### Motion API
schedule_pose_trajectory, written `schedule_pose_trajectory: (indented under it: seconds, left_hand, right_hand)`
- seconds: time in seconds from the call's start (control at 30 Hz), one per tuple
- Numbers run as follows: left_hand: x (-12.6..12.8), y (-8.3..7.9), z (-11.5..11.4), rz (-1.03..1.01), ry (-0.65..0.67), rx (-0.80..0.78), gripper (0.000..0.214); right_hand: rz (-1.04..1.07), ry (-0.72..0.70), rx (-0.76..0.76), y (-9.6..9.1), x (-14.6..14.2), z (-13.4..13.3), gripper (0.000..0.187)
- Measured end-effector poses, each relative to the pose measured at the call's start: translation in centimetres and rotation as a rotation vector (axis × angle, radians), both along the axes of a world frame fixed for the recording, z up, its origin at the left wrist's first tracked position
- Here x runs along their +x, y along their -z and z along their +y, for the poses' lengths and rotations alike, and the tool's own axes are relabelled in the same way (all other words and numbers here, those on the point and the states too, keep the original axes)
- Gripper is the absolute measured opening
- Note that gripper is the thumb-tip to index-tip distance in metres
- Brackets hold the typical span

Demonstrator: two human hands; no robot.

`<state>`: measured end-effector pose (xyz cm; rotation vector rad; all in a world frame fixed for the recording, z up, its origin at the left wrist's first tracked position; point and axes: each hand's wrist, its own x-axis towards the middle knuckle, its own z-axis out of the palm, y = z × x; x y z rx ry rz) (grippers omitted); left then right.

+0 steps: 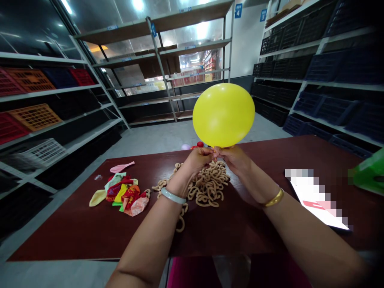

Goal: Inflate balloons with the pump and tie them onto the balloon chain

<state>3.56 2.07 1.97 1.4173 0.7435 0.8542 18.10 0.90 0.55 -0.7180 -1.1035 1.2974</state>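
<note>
A blown-up yellow balloon (pixel 223 115) stands above both my hands over the dark red table (pixel 75 228). My left hand (pixel 198 159) is closed, its fingers pinching the balloon's neck from the left. My right hand (pixel 233 159) is closed too and pinches the same neck from the right. Just beneath them lies a heap of tan chain-like links (pixel 207 186). A pale bangle circles my left wrist and a gold one my right.
A pile of flat coloured balloons (pixel 123 194) lies at the table's left, with a pink one (pixel 121 167) behind it. A blurred white sheet (pixel 318 196) and a green object (pixel 369 172) are at the right. Metal shelving with crates lines both sides.
</note>
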Motion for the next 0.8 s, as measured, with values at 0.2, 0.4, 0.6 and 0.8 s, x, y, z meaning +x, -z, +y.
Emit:
schedule_pose_trajectory:
  seconds: [0.2, 0.4, 0.6, 0.8]
  left_hand:
    - [-0.1, -1.1, -0.8, 0.145, -0.153, 0.472, 0.017]
    - [1.0, -0.7, -1.0, -0.123, -0.131, 0.139, 0.024]
    - [0.6, 0.1, 0.1, -0.375, -0.262, -0.105, 0.026]
    - [0.0, 0.6, 1.2, -0.43, -0.311, -0.117, 0.028]
  right_hand:
    - [0.111, -0.004, -0.003, 0.1, 0.2, 0.3, 0.029]
    - [-0.283, 0.064, 0.122, 0.3, 0.2, 0.6, 0.043]
    - [-0.905, 0.267, 0.137, 1.5, 1.4, 1.9, 0.029]
    - [-1.268, 0.409, 0.051, 3.6, 0.3, 2.0, 0.016]
